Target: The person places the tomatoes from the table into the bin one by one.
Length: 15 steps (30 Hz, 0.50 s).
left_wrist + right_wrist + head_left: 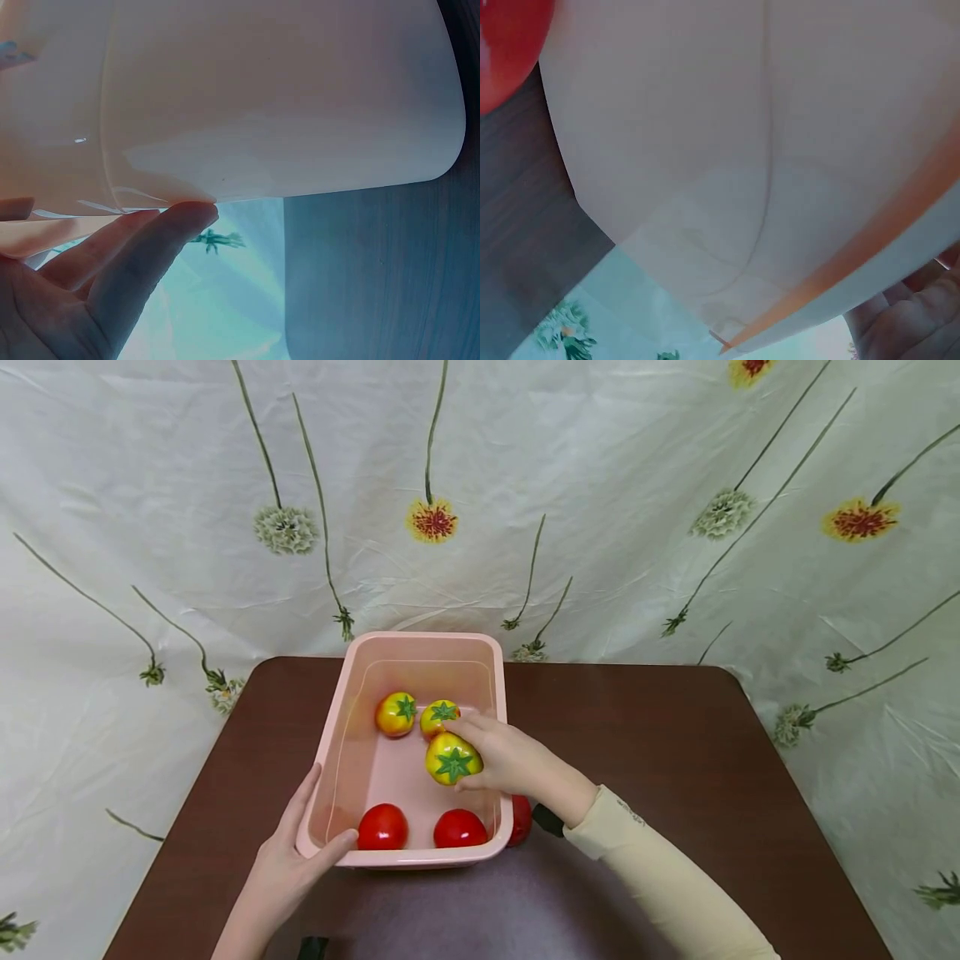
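A pink plastic bin [423, 857] stands on the table. My left hand [288, 852] holds its near left corner, the thumb over the rim and the fingers along the outer side; in the left wrist view, fingers [150, 262] touch the bin's edge. My right hand [498, 756] reaches over the right rim and grips a yellow-and-red tomato [453, 760] with a green star-shaped top. Beyond it inside the bin are two similar tomatoes [395, 715]. Two red tomatoes [383, 827] lie at the bin's near end. The right wrist view shows mostly the bin's outer wall [675, 135].
Another red tomato [520, 820] sits outside the bin against its right wall, partly hidden. The dark brown table [675, 760] has rounded far corners. Behind it hangs a white flower-patterned cloth [600, 485]. Dark wrist gear [547, 820] shows at the right cuff.
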{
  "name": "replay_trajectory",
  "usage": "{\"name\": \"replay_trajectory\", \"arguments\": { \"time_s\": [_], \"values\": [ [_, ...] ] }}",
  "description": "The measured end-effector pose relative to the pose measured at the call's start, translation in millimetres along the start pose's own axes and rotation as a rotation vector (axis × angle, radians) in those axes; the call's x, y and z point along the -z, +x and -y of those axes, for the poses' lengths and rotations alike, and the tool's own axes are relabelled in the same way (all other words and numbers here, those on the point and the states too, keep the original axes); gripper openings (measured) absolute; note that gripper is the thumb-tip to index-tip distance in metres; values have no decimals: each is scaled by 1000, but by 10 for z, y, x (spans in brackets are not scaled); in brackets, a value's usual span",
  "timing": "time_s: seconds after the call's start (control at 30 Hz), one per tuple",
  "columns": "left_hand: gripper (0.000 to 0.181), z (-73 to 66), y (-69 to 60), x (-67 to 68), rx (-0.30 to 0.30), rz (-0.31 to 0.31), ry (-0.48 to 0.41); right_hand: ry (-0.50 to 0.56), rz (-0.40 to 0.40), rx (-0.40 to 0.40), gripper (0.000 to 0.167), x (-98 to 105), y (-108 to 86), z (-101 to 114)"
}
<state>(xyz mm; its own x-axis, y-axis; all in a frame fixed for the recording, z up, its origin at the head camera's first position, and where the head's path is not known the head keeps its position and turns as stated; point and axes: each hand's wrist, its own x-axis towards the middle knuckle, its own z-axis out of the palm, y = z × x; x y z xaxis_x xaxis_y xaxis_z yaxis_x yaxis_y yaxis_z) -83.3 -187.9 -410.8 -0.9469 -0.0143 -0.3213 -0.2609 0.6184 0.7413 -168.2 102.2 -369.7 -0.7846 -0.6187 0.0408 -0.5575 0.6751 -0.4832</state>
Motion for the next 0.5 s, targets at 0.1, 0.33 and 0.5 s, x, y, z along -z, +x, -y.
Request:
{"name": "replay_trajectory", "arguments": {
  "time_s": [0.1,0.33,0.5],
  "values": [
    [99,-1,-5,0,-4,-1,0,-65,17,41,74,-5,-6,6],
    [98,7,-5,-6,-13,-6,-7,-153,51,62,71,5,-18,20],
    [98,10,-1,-6,-22,-14,-5,-138,0,85,63,-2,-28,3]
  ]
}}
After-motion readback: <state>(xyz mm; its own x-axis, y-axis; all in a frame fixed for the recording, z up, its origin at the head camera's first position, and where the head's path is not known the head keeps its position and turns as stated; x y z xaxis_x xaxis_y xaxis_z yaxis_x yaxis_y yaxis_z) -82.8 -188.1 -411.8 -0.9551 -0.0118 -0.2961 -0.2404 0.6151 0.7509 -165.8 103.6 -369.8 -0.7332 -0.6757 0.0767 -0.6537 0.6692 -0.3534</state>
